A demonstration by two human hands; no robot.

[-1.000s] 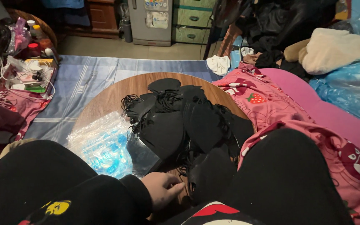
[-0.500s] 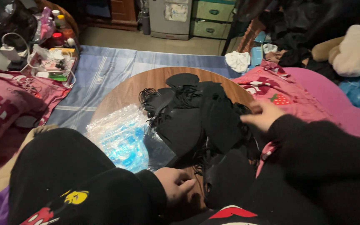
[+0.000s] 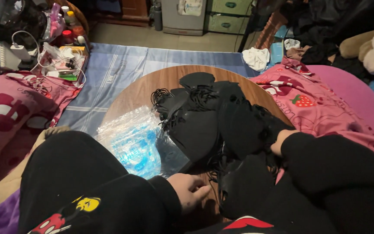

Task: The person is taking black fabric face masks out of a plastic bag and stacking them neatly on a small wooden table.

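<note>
A heap of black face masks (image 3: 213, 117) with thin ear loops covers the round wooden table (image 3: 152, 84). My left hand (image 3: 190, 190) rests at the table's near edge with its fingers curled, its fingertips next to a black mask (image 3: 243, 186) lying close to me. Nothing shows inside it. My right hand (image 3: 278, 143) reaches into the right side of the heap. Only its wrist end shows; the fingers are buried among the masks. Both arms wear black sleeves.
A crinkled clear plastic bag with blue contents (image 3: 133, 145) lies on the table's left part. A pink printed blanket (image 3: 325, 108) lies to the right, and a pink cushion (image 3: 9, 117) to the left. Bottles and cables (image 3: 61, 56) sit at the far left on a blue striped mat (image 3: 122, 65).
My right arm came into view, touched the right top of the heap, then slid down into its right side. My left hand has stayed near the table's front edge.
</note>
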